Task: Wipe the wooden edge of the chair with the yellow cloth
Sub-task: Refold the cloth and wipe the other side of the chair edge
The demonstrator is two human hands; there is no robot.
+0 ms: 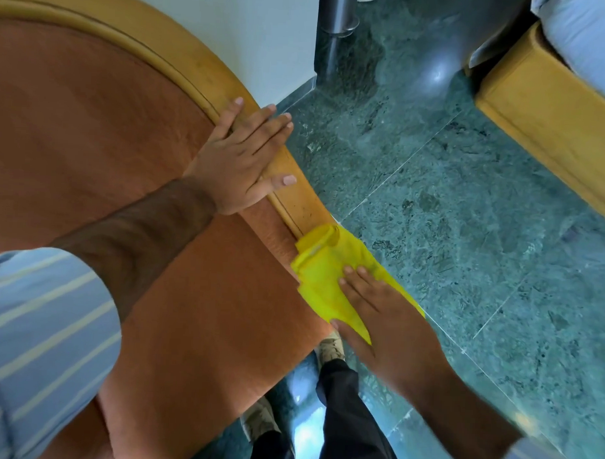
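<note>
The chair fills the left half: orange-brown upholstery [91, 146] bordered by a curved light wooden edge [203, 74] that runs from top left down to the centre. My left hand [240, 158] lies flat, fingers spread, on that wooden edge, holding nothing. Lower down the same edge, the yellow cloth [322, 274] is draped over the wood, bunched at its upper end. My right hand [377, 317] presses flat on the cloth's lower part and covers it; the wood beneath is hidden.
Green marble floor [465, 235] spreads to the right. A yellow-framed piece of furniture with a pale blue cushion [545, 110] stands at the top right. A metal post [335, 31] rises beside the white wall. My shoes and dark trousers [339, 402] show below the chair.
</note>
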